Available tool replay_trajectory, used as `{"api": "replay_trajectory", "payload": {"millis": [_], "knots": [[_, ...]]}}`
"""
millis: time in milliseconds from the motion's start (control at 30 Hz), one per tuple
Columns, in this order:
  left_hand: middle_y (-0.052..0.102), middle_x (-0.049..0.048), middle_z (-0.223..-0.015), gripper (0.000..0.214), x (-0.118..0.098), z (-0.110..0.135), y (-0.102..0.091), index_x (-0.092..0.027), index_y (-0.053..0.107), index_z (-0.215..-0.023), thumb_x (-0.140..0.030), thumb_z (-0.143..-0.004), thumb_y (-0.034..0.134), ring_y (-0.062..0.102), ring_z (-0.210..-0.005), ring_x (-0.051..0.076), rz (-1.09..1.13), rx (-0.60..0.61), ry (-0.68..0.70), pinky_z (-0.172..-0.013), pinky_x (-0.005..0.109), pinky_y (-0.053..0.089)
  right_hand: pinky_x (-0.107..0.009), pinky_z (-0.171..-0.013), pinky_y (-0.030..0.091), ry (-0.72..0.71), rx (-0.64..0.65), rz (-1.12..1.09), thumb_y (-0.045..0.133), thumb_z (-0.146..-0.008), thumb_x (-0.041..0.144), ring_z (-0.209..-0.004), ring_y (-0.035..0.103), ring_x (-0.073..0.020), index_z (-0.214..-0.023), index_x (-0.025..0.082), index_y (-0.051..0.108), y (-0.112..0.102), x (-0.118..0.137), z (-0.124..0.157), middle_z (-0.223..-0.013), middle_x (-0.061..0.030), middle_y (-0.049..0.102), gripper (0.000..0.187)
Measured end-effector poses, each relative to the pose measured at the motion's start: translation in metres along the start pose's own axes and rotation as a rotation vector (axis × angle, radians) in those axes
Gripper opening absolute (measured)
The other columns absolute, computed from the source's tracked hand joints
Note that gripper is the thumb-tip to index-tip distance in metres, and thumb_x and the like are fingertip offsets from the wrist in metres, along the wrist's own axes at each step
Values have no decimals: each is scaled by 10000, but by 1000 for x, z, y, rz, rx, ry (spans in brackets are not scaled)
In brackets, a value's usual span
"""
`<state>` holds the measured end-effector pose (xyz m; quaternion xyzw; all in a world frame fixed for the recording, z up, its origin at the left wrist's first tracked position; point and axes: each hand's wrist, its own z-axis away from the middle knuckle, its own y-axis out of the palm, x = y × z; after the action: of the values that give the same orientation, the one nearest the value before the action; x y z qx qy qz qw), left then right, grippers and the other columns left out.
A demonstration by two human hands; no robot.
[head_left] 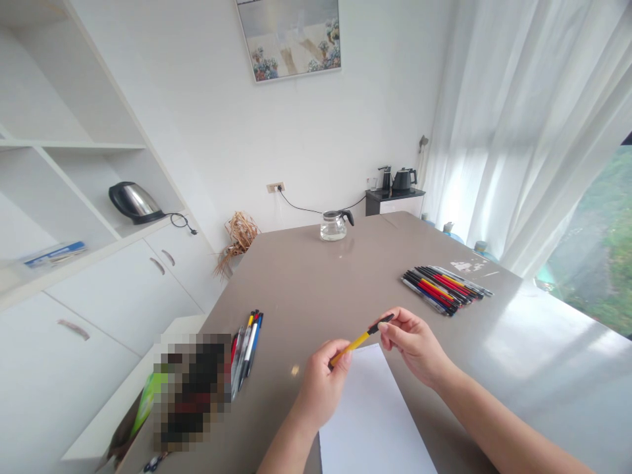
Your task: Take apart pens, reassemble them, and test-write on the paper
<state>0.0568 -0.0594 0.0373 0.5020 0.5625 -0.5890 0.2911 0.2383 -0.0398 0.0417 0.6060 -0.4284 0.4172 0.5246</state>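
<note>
A yellow pen (359, 342) with black ends is held slantwise between both hands, above the top of a white sheet of paper (372, 415). My left hand (323, 382) pinches its lower end between thumb and fingers. At the upper black end, the fingertips of my right hand (415, 342) close on the pen. To the right lies a row of several pens (442, 289) in black, red, yellow, blue and clear. A smaller group of pens (249, 349) lies at the left side of the table.
A glass pot (334, 226) with a black handle stands at the table's (296, 276) far end. A pixelated patch (195, 388) covers something at the left edge. White cabinets (113, 289) stand left, curtains (474, 131) hang right.
</note>
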Motion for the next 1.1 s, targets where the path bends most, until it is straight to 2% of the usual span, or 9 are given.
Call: {"api": "replay_trajectory", "payload": {"millis": [133, 300, 667, 900, 1100], "knots": [[495, -11, -645, 283, 1, 0, 1, -163, 552, -901, -384, -792, 413, 398, -531, 86, 71, 12, -52, -516, 192, 338, -238, -482, 331, 12, 12, -5, 616, -663, 313, -458, 432, -91, -712, 172, 537, 1, -1, 0, -477, 25, 513, 169], [433, -38, -615, 264, 0, 0, 2, -156, 534, -874, -381, -789, 426, 337, -523, 75, 108, 18, -53, -490, 182, 298, -233, -488, 320, 7, 13, -15, 610, -678, 295, -464, 426, -87, -712, 172, 537, 1, -3, 1, -484, 27, 513, 146], [478, -15, -609, 287, 5, -1, 3, -152, 518, -920, -390, -791, 422, 451, -580, 111, 111, 85, -63, -550, 212, 343, -238, -488, 313, 19, 11, -10, 604, -684, 286, -469, 415, -87, -717, 168, 533, 0, -5, -1, -506, 24, 491, 141], [387, -46, -587, 252, 4, 1, 6, -166, 476, -883, -393, -801, 404, 319, -505, 74, 182, 149, -85, -485, 192, 275, -234, -509, 312, 2, -20, 11, 589, -706, 261, -481, 413, -84, -923, 171, 543, 0, -8, 0, -499, 34, 480, 239], [337, -51, -601, 276, 3, 0, 5, -164, 467, -881, -415, -808, 377, 259, -512, 76, 178, 157, -87, -487, 201, 246, -247, -535, 346, 50, 37, -81, 479, -784, 316, -543, 465, -96, -873, 169, 550, 1, -5, 2, -673, -29, 563, 186]]}}
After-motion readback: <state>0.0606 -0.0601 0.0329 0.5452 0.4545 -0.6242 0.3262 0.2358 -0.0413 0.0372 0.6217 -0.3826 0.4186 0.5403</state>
